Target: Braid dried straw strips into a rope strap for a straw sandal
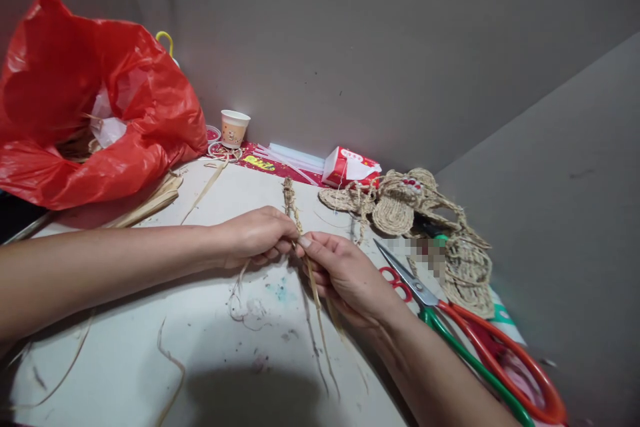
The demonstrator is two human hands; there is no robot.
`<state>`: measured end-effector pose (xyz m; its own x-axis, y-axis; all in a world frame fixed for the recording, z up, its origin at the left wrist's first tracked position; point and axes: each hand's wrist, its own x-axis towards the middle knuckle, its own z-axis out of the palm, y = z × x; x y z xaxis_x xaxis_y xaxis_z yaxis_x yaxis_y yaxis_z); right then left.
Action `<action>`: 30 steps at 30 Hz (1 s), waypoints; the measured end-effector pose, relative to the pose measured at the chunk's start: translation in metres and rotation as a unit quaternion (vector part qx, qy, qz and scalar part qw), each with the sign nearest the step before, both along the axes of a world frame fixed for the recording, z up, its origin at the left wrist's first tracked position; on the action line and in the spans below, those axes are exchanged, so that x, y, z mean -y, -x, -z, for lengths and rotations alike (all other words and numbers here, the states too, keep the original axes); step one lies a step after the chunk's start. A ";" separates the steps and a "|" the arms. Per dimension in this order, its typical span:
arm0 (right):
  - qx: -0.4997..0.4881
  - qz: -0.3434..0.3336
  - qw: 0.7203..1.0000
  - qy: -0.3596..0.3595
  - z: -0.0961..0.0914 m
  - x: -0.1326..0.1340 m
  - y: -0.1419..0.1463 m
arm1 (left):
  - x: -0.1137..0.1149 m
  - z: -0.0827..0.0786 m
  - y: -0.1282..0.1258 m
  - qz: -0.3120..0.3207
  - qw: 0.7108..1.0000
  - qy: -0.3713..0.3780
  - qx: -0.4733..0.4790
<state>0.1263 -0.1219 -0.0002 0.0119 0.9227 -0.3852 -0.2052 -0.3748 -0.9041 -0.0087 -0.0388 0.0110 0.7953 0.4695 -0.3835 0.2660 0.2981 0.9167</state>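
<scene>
Both hands meet over the white tabletop point(225, 347), pinching one braided straw cord point(290, 197). My left hand point(263, 233) is closed around the cord, its fingers curled under. My right hand point(337, 267) pinches the cord just beside the left fingertips, thumb on top. The finished-looking braid sticks up beyond the hands, away from me. Loose straw strands point(317, 320) hang from the grip toward me. The exact crossing of the strands is hidden by the fingers.
A red plastic bag point(165, 100) stands at the left, a paper cup point(235, 128) behind. A tissue pack point(350, 170) and woven straw pieces point(393, 213) lie at the back right. Large open scissors point(475, 327) and red-handled scissors point(397, 283) lie beside my right arm.
</scene>
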 end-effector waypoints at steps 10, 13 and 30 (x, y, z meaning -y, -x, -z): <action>0.177 -0.135 0.973 -0.059 -0.001 -0.001 -0.017 | -0.016 0.005 0.004 0.063 0.988 -0.134 -0.033; 0.266 -0.146 0.949 -0.091 -0.002 -0.002 -0.017 | -0.018 0.007 0.004 0.085 0.993 -0.071 -0.038; 0.438 -0.179 0.873 -0.118 -0.012 0.001 -0.017 | -0.009 0.010 0.003 0.032 0.991 -0.121 -0.041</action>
